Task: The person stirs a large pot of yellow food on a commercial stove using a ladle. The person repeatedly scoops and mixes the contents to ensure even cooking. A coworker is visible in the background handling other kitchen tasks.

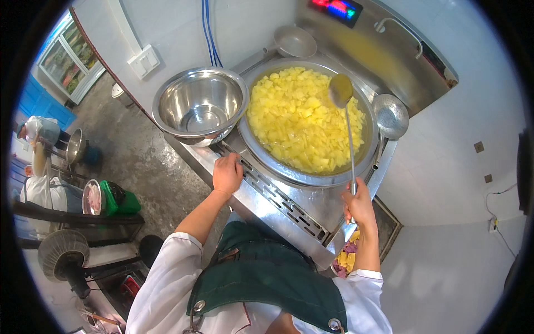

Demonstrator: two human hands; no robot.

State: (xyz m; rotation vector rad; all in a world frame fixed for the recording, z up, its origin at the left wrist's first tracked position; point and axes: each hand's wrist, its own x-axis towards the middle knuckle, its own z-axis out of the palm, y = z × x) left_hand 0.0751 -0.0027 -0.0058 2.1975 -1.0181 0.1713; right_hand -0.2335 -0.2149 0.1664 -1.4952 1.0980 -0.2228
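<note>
My right hand (pixel 359 203) is closed round the handle of a long ladle (pixel 351 145). The ladle's bowl is over the far right part of a big wok (pixel 311 179) filled with yellow chunks (pixel 300 122) in liquid; they look like diced potato. Whether the bowl touches the chunks I cannot tell. My left hand (pixel 227 173) rests on the front edge of the steel stove (pixel 267 206), fingers lying by its slotted strip and holding nothing. Just beyond that hand, a shiny steel basin (pixel 201 106) stands on the stove's left corner against the wok's rim.
Right of the wok lies a perforated skimmer (pixel 390 117); a grey pan (pixel 295 42) sits behind it. A curved faucet (pixel 397 22) is on the steel backsplash. Yellow and purple pieces (pixel 346 257) lie below the stove's right corner. A fan (pixel 64 257) and another person (pixel 41 131) are at left.
</note>
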